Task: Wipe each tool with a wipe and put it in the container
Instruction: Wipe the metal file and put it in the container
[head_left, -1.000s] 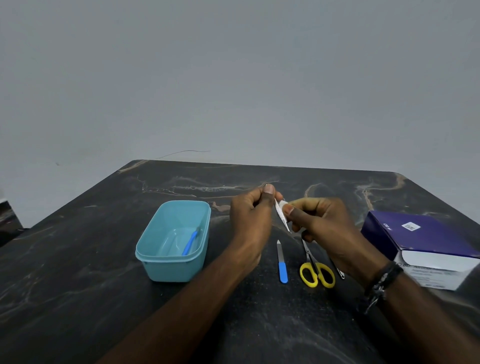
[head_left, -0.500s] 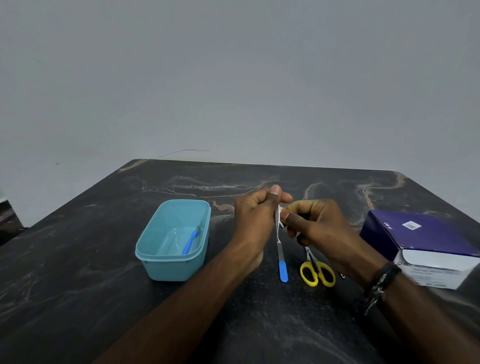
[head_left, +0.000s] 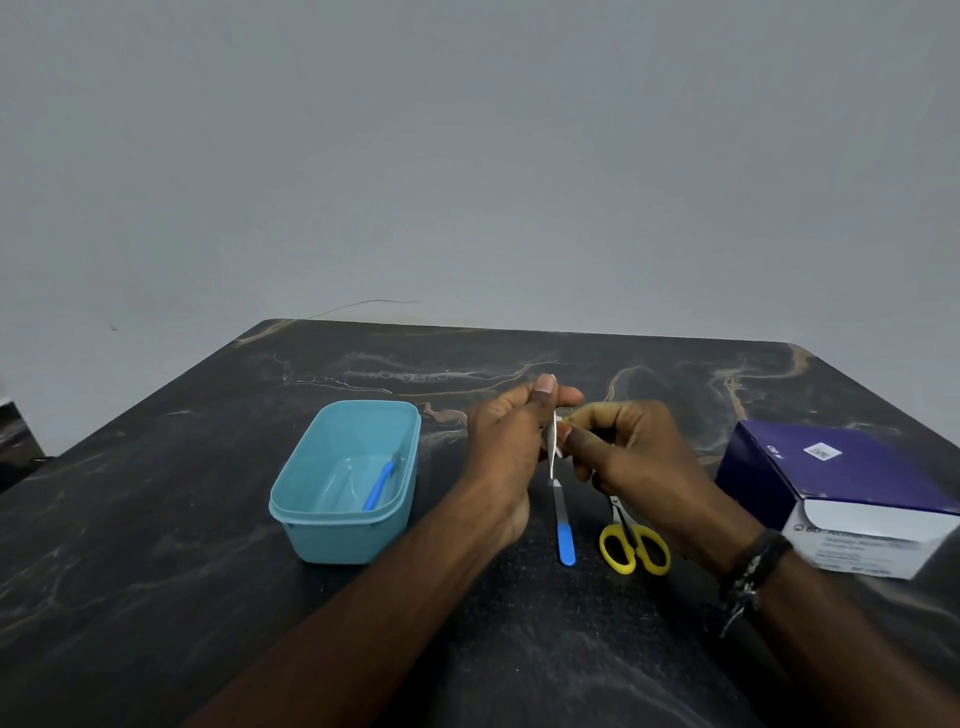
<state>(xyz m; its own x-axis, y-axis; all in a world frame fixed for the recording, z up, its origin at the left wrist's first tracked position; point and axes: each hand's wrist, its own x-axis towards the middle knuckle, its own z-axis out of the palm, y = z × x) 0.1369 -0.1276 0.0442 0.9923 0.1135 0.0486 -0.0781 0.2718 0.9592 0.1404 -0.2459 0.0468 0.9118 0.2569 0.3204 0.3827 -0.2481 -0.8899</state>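
A plain indoor work corner, its type unclear: a dark marble-patterned table (head_left: 208, 545) stands against a bare grey wall (head_left: 467, 156). The small items on it suggest a grooming or basic clinical station: a teal plastic container (head_left: 311, 530) holding a blue-handled tool (head_left: 378, 486), a blue-handled file (head_left: 563, 525), yellow-handled scissors (head_left: 635, 543), and a purple and white supply box (head_left: 852, 483) with small print too blurred to read

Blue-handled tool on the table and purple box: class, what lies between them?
In the head view, the yellow-handled scissors lie between the blue-handled tool and the purple box, on the dark table.
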